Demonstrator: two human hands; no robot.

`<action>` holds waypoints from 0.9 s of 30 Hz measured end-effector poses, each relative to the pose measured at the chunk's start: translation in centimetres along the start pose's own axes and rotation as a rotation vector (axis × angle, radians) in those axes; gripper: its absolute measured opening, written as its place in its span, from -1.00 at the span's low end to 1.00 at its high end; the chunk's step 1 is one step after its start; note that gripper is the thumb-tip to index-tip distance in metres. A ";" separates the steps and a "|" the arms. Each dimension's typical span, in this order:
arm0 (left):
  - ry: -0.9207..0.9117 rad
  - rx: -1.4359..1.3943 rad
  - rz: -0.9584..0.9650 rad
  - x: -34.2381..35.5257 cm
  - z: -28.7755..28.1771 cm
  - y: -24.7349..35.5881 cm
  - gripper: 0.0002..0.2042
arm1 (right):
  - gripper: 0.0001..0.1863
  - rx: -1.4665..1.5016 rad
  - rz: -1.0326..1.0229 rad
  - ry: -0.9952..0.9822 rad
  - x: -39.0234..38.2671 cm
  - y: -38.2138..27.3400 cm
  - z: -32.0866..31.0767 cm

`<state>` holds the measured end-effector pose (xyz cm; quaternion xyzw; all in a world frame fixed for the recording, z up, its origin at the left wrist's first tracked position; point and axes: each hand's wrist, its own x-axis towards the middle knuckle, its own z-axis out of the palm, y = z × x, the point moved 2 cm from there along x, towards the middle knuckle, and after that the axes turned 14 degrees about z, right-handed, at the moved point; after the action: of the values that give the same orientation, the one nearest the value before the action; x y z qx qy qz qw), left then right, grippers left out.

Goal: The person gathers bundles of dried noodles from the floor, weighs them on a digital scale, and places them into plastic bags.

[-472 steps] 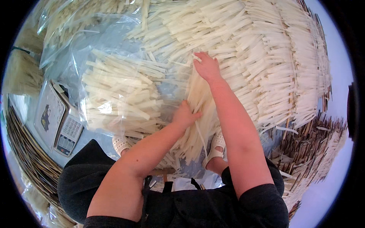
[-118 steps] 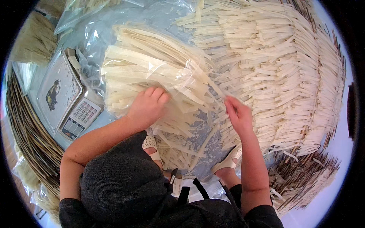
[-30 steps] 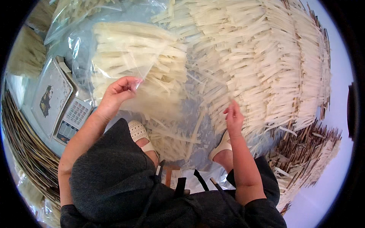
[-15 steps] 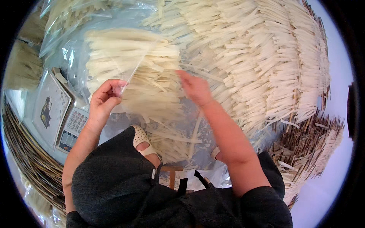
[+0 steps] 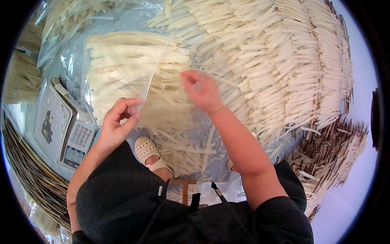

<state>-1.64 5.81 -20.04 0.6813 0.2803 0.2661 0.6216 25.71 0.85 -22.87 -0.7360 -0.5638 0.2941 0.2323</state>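
My left hand (image 5: 122, 118) pinches the edge of a clear plastic bag (image 5: 156, 67) between thumb and fingers. Inside the bag lies a wide bundle of pale, flat dried strips that look like noodles (image 5: 118, 61), its right end sticking out past the bag's edge. Close to that right end hovers my right hand (image 5: 201, 91). Its fingers are curled and smeared by motion, so whether they hold anything does not show.
A large heap of the same strips (image 5: 268, 61) fills the right, with thin brown sticks along its far side. To the left stand a scale (image 5: 55, 122) and a bundle of long sticks (image 5: 36, 175). Loose strips (image 5: 183, 152) litter the floor by my shoe (image 5: 146, 150).
My left hand has moved down and slightly right, drawing the bag's edge along with it. The right hand has shifted a little left, its fingers more curled.
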 end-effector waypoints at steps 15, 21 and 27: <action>-0.070 -0.133 -0.054 1.4 -0.3 -0.6 -0.73 | -0.70 -0.504 0.177 -0.312 8.7 7.2 3.4; -0.085 0.008 -0.108 2.3 -0.6 -1.8 -0.76 | -0.65 -0.158 0.170 -0.152 8.4 8.6 0.3; 0.076 0.023 -0.224 2.1 0.0 -1.6 -0.83 | -0.69 -0.567 0.406 0.007 -1.1 16.8 -3.4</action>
<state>-0.28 7.44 -21.56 0.6423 0.3811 0.2172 0.6285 39.48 -4.60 -31.59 -0.8694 -0.4642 0.1637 -0.0429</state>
